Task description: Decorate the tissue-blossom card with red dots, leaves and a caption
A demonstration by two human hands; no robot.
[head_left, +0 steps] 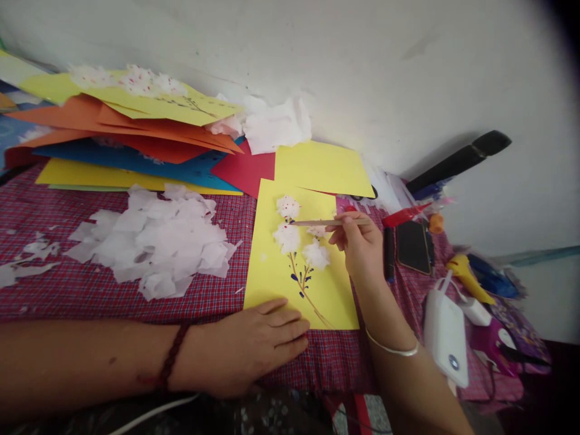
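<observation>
A yellow card (272, 272) lies on the red checked cloth, with white tissue blossoms (287, 237) glued above painted stems (302, 281). My left hand (254, 347) rests flat, fingers stretched out, on the card's near edge. My right hand (360, 241) pinches a thin wooden stick (326, 223) that lies level, its tip pointing left beside the upper blossoms.
A heap of torn white tissue (154, 238) lies left of the card. Stacked coloured sheets (131, 139) lean by the wall. To the right are a dark phone (412, 244), a red pen (403, 215), a white device (446, 338) and a yellow object (466, 275).
</observation>
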